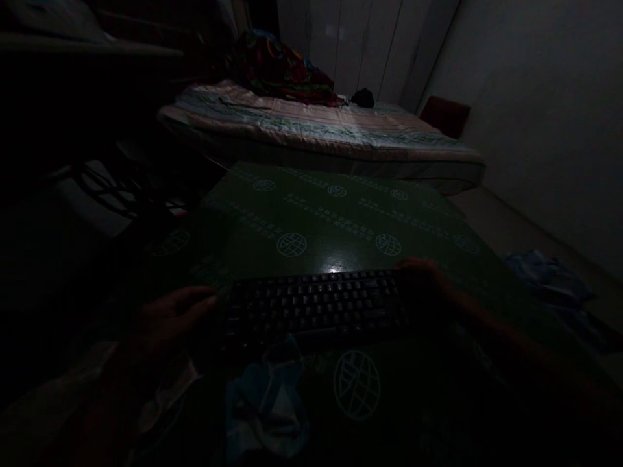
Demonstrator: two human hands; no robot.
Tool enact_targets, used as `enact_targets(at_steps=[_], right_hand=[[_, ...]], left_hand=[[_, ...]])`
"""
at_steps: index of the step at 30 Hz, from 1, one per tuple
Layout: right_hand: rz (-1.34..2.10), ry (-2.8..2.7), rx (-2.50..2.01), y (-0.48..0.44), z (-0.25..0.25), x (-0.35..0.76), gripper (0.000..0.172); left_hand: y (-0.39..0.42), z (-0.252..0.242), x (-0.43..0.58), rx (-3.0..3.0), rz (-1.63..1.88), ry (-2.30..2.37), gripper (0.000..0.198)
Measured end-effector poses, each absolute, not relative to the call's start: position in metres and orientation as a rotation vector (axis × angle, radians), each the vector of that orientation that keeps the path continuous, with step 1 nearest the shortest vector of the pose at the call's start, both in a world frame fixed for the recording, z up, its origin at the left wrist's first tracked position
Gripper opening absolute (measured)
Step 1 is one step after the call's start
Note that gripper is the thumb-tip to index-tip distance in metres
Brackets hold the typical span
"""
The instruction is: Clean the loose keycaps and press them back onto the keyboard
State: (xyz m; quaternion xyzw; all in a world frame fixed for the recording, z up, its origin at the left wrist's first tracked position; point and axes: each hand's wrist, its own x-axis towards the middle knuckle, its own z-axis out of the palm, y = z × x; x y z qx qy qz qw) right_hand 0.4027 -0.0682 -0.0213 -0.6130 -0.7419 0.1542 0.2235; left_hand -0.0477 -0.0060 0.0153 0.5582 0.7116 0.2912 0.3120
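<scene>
A black keyboard lies across the green table, its keys facing up. My left hand is just off the keyboard's left end, with fingers stretched toward it and a small gap between. At the other end, my right hand grips the keyboard's far right corner; deep shadow hides most of its fingers. In front of the keyboard lies a blue and white cloth or wrapper, too dim to tell which. A pale crumpled piece lies beneath my left forearm.
Beyond the table stands a bed with a dark red patterned blanket. A bluish cloth bundle is on the floor at right. Dark furniture stands at left, above a round spoked metal piece. The room is very dim.
</scene>
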Motion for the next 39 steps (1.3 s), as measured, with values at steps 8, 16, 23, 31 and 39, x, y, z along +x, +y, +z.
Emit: enact_targets(at_steps=[8, 16, 23, 31, 39], right_hand=[[0.103, -2.030, -1.747, -0.086, -0.041, 0.393, 0.029], [-0.008, -2.111, -1.716, -0.092, -0.043, 0.389, 0.031], [-0.128, -1.799, -1.778, -0.108, -0.044, 0.382, 0.034], [-0.295, -2.057, -1.868, -0.100, -0.041, 0.368, 0.032], [-0.400, -2.025, -1.995, -0.103, -0.041, 0.336, 0.044]], left_hand=[[-0.004, 0.007, -0.056, 1.486, 0.728, 1.886, 0.036], [-0.007, 0.006, -0.053, 1.466, 0.753, 1.850, 0.040], [0.001, -0.002, -0.062, 1.544, 0.634, 1.835, 0.046], [0.000, 0.004, -0.057, 1.559, 0.647, 1.833, 0.042], [-0.012, 0.013, -0.049, 1.580, 0.717, 1.770, 0.038]])
